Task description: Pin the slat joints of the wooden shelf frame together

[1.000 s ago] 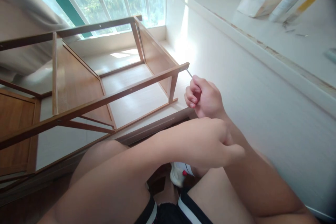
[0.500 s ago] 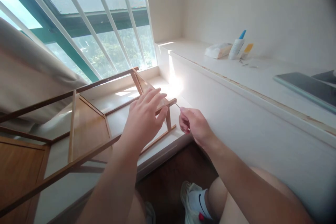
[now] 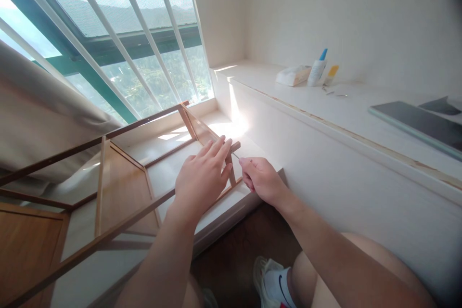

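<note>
A brown wooden rack [image 3: 121, 187] with long rails and panel shelves lies on its side on the white window ledge. My left hand [image 3: 202, 173] rests over the end of its near rail, fingers stretched out and held close together. Just right of it, my right hand [image 3: 262, 176] is closed around a screwdriver, whose thin metal shaft [image 3: 235, 155] points at the rail's end [image 3: 235, 147]. Its handle is mostly hidden in my fist, with a bit of red showing below. Whether the tip sits in a screw cannot be made out.
On the white shelf [image 3: 288, 98] to the right are a tissue pack [image 3: 293, 76], a blue-capped white bottle [image 3: 317, 71], a yellow-topped container [image 3: 331, 75], small metal pieces [image 3: 341, 96] and a dark flat panel [image 3: 418, 122]. A barred window [image 3: 137, 38] and curtain [image 3: 46, 86] stand at left.
My right hand has moved slightly left and down in view, with the screwdriver closer to the rail's end. My left hand has shifted a little lower. The view has tilted slightly.
</note>
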Tool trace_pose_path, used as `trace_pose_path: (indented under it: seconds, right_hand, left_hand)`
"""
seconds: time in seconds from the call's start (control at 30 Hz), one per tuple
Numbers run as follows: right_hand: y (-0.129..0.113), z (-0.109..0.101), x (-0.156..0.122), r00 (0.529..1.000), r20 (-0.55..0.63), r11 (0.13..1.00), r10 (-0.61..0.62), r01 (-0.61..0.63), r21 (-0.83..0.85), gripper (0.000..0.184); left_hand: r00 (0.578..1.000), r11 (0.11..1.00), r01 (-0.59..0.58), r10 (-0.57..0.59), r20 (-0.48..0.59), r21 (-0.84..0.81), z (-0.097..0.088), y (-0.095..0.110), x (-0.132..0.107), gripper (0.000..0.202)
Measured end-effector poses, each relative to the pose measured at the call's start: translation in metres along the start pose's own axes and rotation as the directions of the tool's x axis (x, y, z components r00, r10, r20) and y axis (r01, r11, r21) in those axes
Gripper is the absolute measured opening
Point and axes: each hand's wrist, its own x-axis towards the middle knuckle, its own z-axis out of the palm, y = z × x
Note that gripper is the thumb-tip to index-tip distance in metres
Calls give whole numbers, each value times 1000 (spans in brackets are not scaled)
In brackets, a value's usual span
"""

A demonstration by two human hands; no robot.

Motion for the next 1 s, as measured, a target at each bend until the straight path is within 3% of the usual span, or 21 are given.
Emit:
trace_pose_path:
  seconds: [0.13,0.23,0.3,0.47,0.57,0.67,0.8,0.9,0.93,1.0]
  right_hand:
    - [1,0,0,999,-40,988,-35,28,-150,50]
    - [0,-1,0,990,-82,932,-119,82,-353,49]
    - [-3,-1,-1,979,-104,842,-175,94,-532,47]
    - [-11,4,-6,954,-125,479,-272,21,-878,39]
    - [-13,6,-7,955,-114,405,-275,8,-914,40]
    - [-13,6,-6,959,-117,455,-258,13,-890,40]
    - [-10,6,-3,968,-139,711,-208,53,-701,44]
    - [-5,9,0,989,-122,951,-88,47,-304,48]
    - [-4,11,1,995,-96,993,-19,7,-120,47]
    - [-2,13,2,995,-12,967,103,-98,235,43]
  left_hand:
    - [1000,1000,-4,4,2,-10,1,-1,1,53]
    - [1000,1000,-2,2,1,-14,0,-1,1,53]
    - [1000,1000,1,-1,0,-8,0,0,0,53]
    - [1000,1000,-2,2,9,6,-2,1,0,54]
    - [1000,1000,4,-4,8,3,-2,0,0,53]
    - [1000,1000,8,-8,7,-2,-2,0,0,52]
    - [1000,1000,3,-3,9,1,-2,0,1,53]
    - [1000,1000,-3,3,10,28,-3,1,1,53]
    - [1000,999,-5,5,11,37,-3,1,1,53]
    - [1000,999,-7,7,10,44,-3,1,1,53]
